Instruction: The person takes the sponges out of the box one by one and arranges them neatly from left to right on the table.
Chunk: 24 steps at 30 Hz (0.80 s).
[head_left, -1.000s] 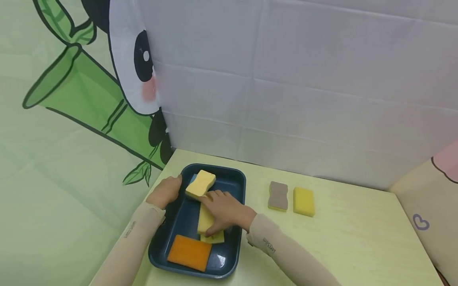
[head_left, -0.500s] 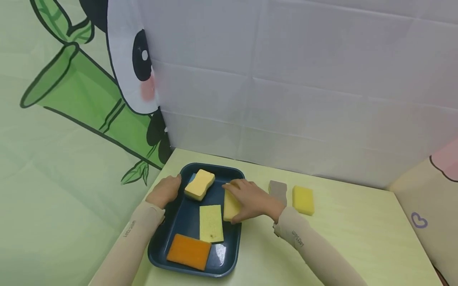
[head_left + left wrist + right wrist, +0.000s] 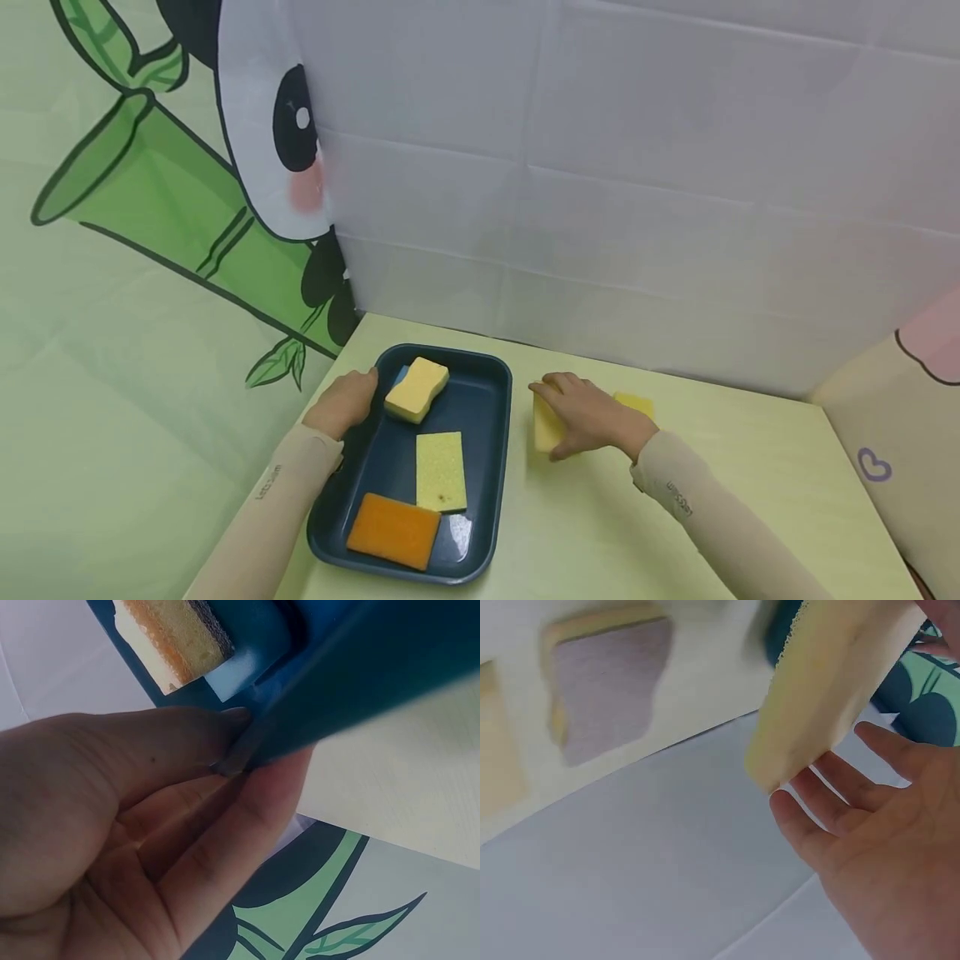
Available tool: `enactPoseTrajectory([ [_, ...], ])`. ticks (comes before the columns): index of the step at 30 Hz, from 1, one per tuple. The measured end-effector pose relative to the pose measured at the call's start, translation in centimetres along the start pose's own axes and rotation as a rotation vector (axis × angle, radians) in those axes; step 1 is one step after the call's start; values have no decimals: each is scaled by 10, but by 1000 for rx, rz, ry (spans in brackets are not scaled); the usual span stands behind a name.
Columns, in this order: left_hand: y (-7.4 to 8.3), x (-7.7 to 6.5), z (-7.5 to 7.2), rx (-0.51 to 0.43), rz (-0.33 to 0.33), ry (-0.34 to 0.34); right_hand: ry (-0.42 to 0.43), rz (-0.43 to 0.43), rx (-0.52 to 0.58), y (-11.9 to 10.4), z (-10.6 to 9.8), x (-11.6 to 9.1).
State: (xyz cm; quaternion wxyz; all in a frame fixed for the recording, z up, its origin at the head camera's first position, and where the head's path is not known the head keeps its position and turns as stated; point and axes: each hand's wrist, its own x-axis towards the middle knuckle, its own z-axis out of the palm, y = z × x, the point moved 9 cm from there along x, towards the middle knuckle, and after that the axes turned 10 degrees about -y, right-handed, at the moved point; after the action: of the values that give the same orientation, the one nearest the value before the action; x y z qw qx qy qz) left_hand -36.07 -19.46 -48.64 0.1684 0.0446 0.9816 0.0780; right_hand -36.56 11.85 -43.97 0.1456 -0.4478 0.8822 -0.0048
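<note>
My left hand (image 3: 343, 406) pinches the left rim of a dark blue tray (image 3: 504, 467) between thumb and fingers, as the left wrist view confirms. My right hand (image 3: 588, 414) holds a yellow sponge (image 3: 547, 427) by its ends, over the table just right of the tray. In the right wrist view that thick sponge (image 3: 832, 682) spans from the fingertips to the thumb. Inside the tray lie a pale yellow wavy-sided sponge (image 3: 417, 389) at the back, a flat light-yellow sponge (image 3: 440, 471) in the middle and an orange sponge (image 3: 393, 531) in front.
A grey-faced sponge (image 3: 615, 686) lies on the table, hidden behind the right hand in the head view. Beside it is a bright yellow sponge (image 3: 633, 403), partly covered by the wrist. Something blue (image 3: 402, 374) peeks from under the wavy sponge. A white sheet (image 3: 600, 208) hangs behind the table.
My right hand has lifted the yellow sponge from the tray and carried it right over the rim, uncovering the flat light-yellow sponge. The left hand stays on the rim.
</note>
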Motion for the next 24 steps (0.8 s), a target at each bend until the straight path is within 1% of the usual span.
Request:
enactPoseTrajectory([
  [5,2,2,1,-16,-15,-6,-19,33,53,37,11,-19],
  [10,3,5,2,-20,-24,-12,-25,79,67,76,21,-40],
  [17,3,6,4,-11,-8,-19,-27,131,137,108,27,-74],
  [24,4,5,5,-10,0,-13,-6,173,141,139,35,-101],
])
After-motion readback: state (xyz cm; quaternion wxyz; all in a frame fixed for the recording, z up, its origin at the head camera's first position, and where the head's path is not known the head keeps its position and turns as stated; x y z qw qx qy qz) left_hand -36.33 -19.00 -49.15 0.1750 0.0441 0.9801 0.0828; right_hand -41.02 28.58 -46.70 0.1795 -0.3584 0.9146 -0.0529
